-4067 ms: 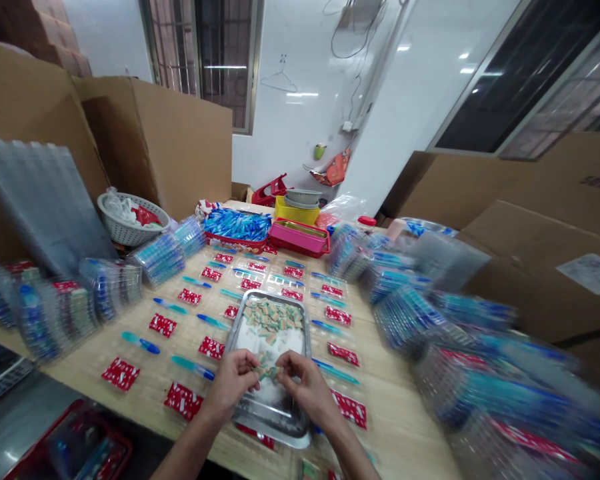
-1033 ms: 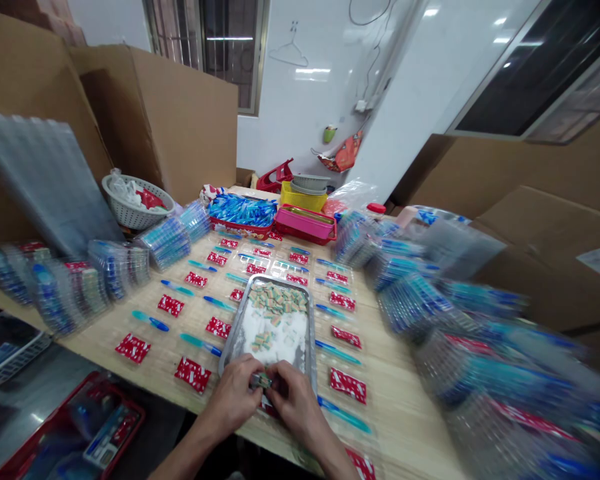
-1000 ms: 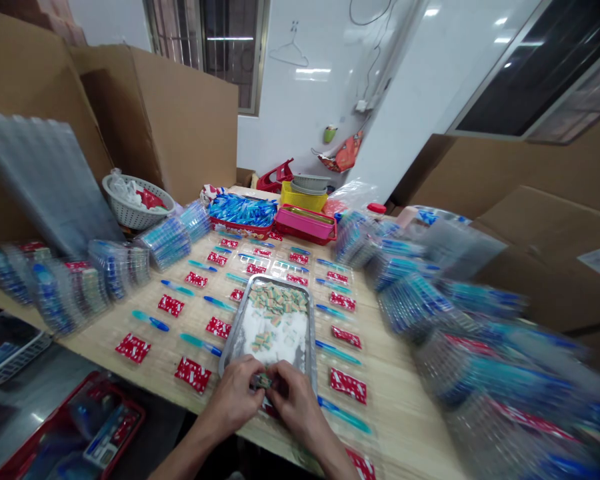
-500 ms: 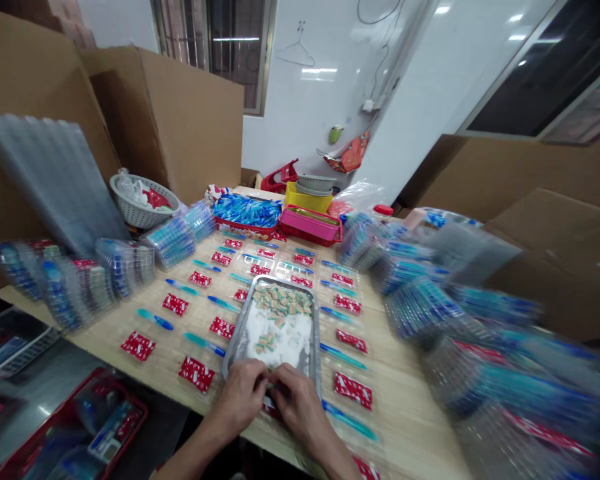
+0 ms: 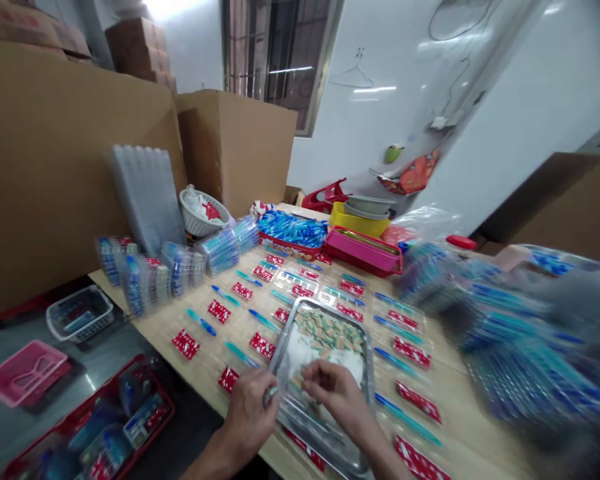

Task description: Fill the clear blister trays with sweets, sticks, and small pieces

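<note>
One small item (image 5: 270, 397) in left hand (image 5: 250, 415), curled round it; right hand (image 5: 339, 393) over chips (image 5: 325, 330) in tray (image 5: 313, 432), grip unclear. Likely picking; next calls for fine pinch.

- No lettering I can read from here.
- Red packets (image 5: 219, 311) left of the left grip (image 5: 253, 408): white marks, too small to make out.
- Stacked cartons (image 5: 23, 27) far beyond it: reddish print, blurred.
</note>
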{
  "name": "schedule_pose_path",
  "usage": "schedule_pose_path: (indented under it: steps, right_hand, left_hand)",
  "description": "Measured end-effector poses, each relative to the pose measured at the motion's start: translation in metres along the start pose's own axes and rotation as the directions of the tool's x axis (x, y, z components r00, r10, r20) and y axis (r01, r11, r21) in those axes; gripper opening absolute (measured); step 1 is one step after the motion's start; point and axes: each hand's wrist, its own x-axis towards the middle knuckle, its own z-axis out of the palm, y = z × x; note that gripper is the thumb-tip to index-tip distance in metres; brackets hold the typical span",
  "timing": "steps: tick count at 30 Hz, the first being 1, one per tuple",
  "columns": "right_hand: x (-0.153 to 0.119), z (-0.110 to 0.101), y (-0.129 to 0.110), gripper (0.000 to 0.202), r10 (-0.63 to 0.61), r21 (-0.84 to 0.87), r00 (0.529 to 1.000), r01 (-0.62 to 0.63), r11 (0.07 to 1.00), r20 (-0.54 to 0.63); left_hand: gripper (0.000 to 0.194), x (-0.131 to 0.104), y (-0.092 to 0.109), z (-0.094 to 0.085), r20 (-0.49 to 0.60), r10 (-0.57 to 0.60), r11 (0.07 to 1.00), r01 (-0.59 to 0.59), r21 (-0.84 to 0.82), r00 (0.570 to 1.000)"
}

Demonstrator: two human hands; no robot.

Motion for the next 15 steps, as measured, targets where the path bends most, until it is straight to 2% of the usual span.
schedule_pose_path:
  steps: [3,6,8,10,15]
  right_hand:
    - [0.039,0.032,-0.018,0.018,-0.008,0.182,0.997,-0.006,0.983,0.073]
    - [0.071,0.082,-0.025,0.011,-0.021,0.192,0.985,-0.013,0.981,0.17]
    - [0.083,0.112,-0.028,0.004,-0.004,0.083,0.977,-0.014,0.996,0.214]
    - [0.088,0.134,-0.031,0.005,0.005,-0.081,0.976,0.013,0.997,0.217]
    - [0.084,0.154,-0.043,0.01,-0.033,-0.459,0.988,0.1,0.883,0.152]
  left_hand:
    - [0.011,-0.015,-0.012,-0.011,-0.047,0.055,0.996,-0.052,0.066,0.997]
    - [0.012,-0.035,-0.027,-0.017,-0.123,0.146,0.978,-0.124,0.168,0.982]
    - [0.018,-0.048,-0.039,-0.019,-0.162,0.212,0.949,-0.163,0.268,0.964]
    - [0.024,-0.057,-0.05,-0.02,-0.165,0.259,0.916,-0.188,0.354,0.952]
    - [0.03,-0.065,-0.062,-0.021,-0.115,0.248,0.909,-0.189,0.372,0.962]
